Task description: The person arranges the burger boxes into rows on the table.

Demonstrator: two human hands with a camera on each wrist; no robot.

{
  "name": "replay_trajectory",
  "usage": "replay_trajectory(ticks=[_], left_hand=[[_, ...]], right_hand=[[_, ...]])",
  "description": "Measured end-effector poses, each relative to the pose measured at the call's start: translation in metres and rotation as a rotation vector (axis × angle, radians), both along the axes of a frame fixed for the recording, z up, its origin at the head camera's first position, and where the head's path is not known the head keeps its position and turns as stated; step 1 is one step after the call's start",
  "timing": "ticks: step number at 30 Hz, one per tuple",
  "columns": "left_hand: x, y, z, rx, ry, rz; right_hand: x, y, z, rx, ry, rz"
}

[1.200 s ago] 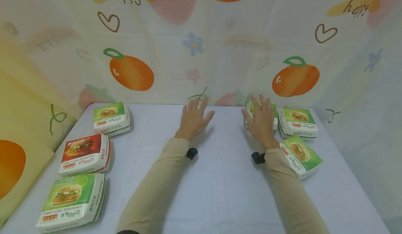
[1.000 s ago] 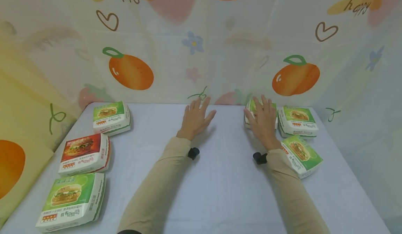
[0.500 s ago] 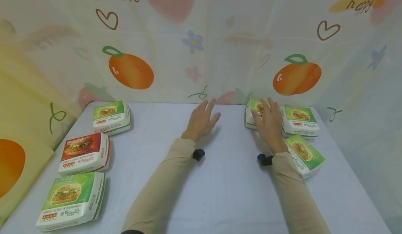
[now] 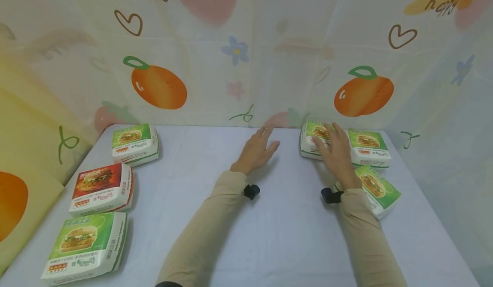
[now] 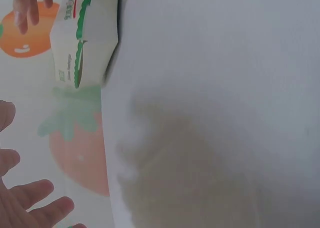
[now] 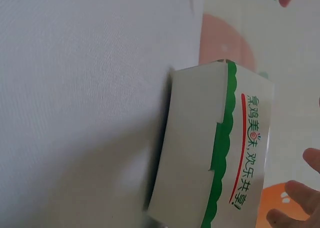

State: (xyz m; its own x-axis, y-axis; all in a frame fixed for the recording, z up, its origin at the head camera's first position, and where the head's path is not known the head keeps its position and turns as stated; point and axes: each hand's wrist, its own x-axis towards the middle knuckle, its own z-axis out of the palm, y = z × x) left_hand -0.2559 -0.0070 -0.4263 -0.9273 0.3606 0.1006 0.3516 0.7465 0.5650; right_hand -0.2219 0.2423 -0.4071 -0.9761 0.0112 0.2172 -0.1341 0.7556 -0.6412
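My left hand (image 4: 254,152) hovers over the white table left of centre, fingers spread and nothing held. In the left wrist view, its fingers (image 5: 37,193) stand apart from the green-and-white burger box (image 5: 92,32). My right hand (image 4: 339,154) is spread above the back-right area, between two green burger boxes, partly hiding the left one (image 4: 309,143) and the edge of the right one (image 4: 369,143). The right wrist view shows the near box's white side (image 6: 200,138) with a gap to the fingers (image 6: 300,195). A third green burger box (image 4: 379,188) lies angled behind my right wrist.
Down the left side stand a green burger box (image 4: 135,143), a red burger box (image 4: 102,188) and a larger-looking green one (image 4: 84,248) in front. A printed curtain (image 4: 250,81) rises directly behind the table's back edge (image 4: 215,127).
Both hands have drifted to the right and slightly toward me, uncovering more of the back-right green box. The boxes stay in place; the view shifts a little.
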Motion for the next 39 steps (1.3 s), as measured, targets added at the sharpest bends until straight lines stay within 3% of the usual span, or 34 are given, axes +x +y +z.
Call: replay_trajectory(ticks=[12,22,29,39], left_hand=[[0.002,0.02,-0.003,0.085,-0.104,-0.025],[0.004,0.039,-0.006,0.162,-0.164,-0.052],[0.004,0.05,-0.011,0.227,-0.205,-0.065],[0.003,0.06,-0.014,0.25,-0.21,-0.092]], right_hand=[[0.004,0.017,0.0,-0.017,-0.072,0.05],[0.003,0.025,-0.003,-0.01,-0.046,0.082],[0.003,0.028,-0.004,0.007,-0.119,0.084],[0.003,0.03,-0.005,0.011,-0.108,0.11]])
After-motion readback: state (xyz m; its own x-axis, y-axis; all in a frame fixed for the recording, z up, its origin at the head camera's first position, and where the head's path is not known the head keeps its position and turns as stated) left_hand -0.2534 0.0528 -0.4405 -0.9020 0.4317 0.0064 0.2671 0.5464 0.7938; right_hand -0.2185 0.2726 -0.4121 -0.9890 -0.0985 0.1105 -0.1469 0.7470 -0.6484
